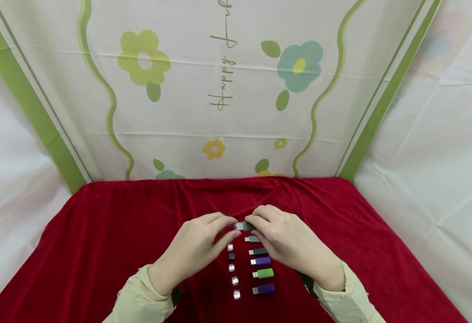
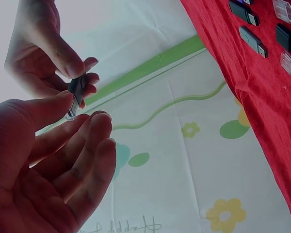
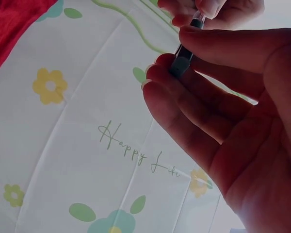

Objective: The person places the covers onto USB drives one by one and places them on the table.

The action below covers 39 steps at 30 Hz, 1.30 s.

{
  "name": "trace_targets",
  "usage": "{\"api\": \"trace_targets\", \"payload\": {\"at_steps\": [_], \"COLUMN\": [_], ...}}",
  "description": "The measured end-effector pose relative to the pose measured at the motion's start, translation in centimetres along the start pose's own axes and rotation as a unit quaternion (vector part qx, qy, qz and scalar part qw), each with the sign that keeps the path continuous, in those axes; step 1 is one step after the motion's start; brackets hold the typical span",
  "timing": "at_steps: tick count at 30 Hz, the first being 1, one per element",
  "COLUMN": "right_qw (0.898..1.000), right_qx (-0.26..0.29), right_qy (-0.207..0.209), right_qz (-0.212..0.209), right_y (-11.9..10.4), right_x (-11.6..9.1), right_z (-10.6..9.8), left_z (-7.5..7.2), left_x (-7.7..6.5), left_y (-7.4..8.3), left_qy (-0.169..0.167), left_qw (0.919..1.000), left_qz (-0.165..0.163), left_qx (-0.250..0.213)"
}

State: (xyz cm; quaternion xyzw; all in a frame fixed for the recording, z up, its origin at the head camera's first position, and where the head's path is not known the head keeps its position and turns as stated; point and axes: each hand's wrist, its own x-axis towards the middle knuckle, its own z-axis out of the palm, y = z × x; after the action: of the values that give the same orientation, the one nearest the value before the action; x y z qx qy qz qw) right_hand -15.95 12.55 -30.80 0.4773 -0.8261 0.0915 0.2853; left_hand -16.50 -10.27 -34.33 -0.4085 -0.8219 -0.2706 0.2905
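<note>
Above the red cloth, my right hand [image 1: 290, 235] pinches a dark grey USB stick [image 3: 183, 60] between thumb and fingers. My left hand [image 1: 195, 242] pinches the clear cap [image 1: 239, 226] at the stick's plug end. Cap and plug meet in line; how far the cap sits on is too small to tell. Below my hands lies a column of USB sticks: a grey one [image 1: 254, 239], a dark one [image 1: 258, 252], a purple one [image 1: 262, 261], a green one [image 1: 265, 273] and another purple one [image 1: 265, 289]. Their plugs point left.
Left of the sticks runs a column of loose caps, several clear, such as the nearest clear cap [image 1: 237, 294], and one black cap [image 1: 231, 256]. Red cloth [image 1: 119, 251] covers the table. A white flowered curtain [image 1: 187, 103] stands behind, with white sheets at both sides.
</note>
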Motion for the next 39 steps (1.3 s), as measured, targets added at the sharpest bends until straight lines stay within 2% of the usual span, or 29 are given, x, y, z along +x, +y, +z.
{"api": "trace_targets", "payload": {"at_steps": [15,27,39], "right_qw": [1.000,1.000,1.000], "right_qx": [0.003,-0.007,-0.014], "right_qy": [-0.010,-0.013,-0.013], "right_qz": [-0.002,-0.008,-0.009], "right_y": [0.00,-0.18,-0.46], "right_x": [-0.09,-0.09,-0.11], "right_z": [0.06,0.49,0.38], "left_z": [-0.01,0.05,0.14], "left_x": [0.06,-0.04,-0.06], "left_y": [0.06,0.06,0.02], "left_qy": [-0.007,-0.005,0.002], "left_qw": [1.0000,0.9997,0.9993], "left_qz": [0.000,0.020,0.036], "left_qx": [0.001,0.013,0.005]}}
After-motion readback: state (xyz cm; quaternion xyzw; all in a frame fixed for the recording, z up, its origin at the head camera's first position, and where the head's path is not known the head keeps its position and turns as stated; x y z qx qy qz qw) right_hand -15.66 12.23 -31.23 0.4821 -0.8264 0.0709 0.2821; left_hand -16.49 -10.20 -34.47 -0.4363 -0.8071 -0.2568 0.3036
